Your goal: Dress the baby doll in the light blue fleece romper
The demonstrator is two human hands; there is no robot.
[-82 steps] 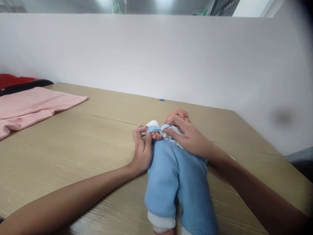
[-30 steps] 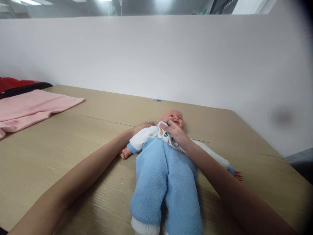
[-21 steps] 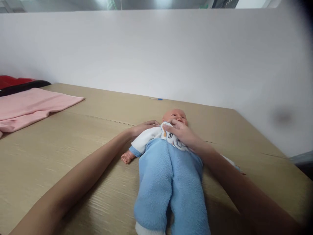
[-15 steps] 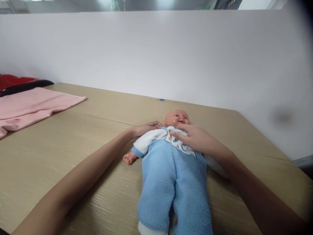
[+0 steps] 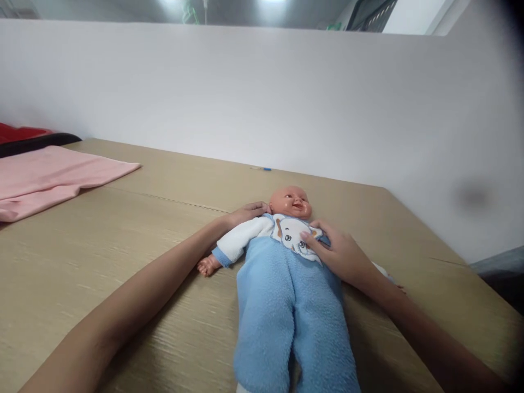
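A baby doll (image 5: pixel 291 202) lies on its back on the wooden table (image 5: pixel 82 262), head away from me. It wears a blue fleece suit (image 5: pixel 286 305) with white sleeves and an elephant patch on the chest. My left hand (image 5: pixel 245 212) rests at the doll's shoulder beside its head, fingers stretched along the white sleeve. My right hand (image 5: pixel 335 252) lies on the chest at the doll's other side, fingers pressed on the edge of the patch. The doll's small hand (image 5: pixel 204 266) shows beside my left forearm.
A pink cloth (image 5: pixel 53 177) lies spread at the table's far left, with red and black things (image 5: pixel 24 139) behind it. A white partition wall (image 5: pixel 262 98) runs along the table's back and right edges. A small blue item (image 5: pixel 265 168) lies by the wall.
My left hand let go of the doll's cuffed hand and moved up to its shoulder. My right hand slid from the collar down onto the chest, uncovering the patch. The doll's arms now lie out sideways.
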